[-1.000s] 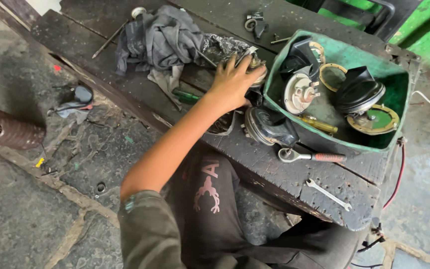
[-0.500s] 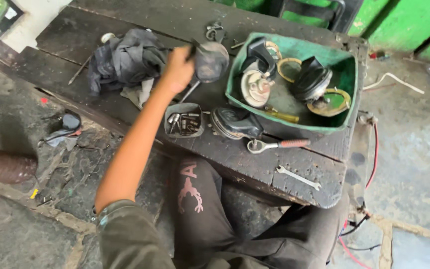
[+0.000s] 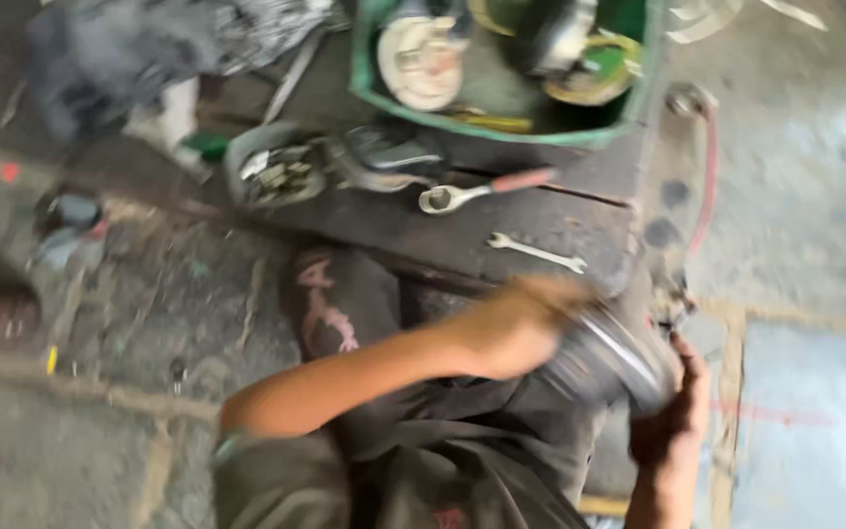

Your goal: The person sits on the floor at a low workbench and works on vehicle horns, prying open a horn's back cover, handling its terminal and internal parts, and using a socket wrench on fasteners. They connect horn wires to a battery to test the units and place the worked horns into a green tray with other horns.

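Note:
Both hands hold a round grey metal part (image 3: 611, 355) low over my lap, below the dark workbench (image 3: 462, 230). My left hand (image 3: 526, 328) grips its left side, blurred by motion. My right hand (image 3: 676, 407) cups its right and lower edge. Exactly how the fingers wrap it is blurred.
On the workbench lie a ring spanner with a red handle (image 3: 482, 192), a small open-end wrench (image 3: 537, 252), a round tin of small parts (image 3: 276, 171) and a green tray (image 3: 511, 132) of round metal parts. A grey rag (image 3: 139, 54) lies at the back left. A red cable (image 3: 707, 181) hangs at the bench's right end.
My left hand has come back from the far side of the bench to my lap, carrying the round metal part. My right hand has come into view on it. The camera tilted down.

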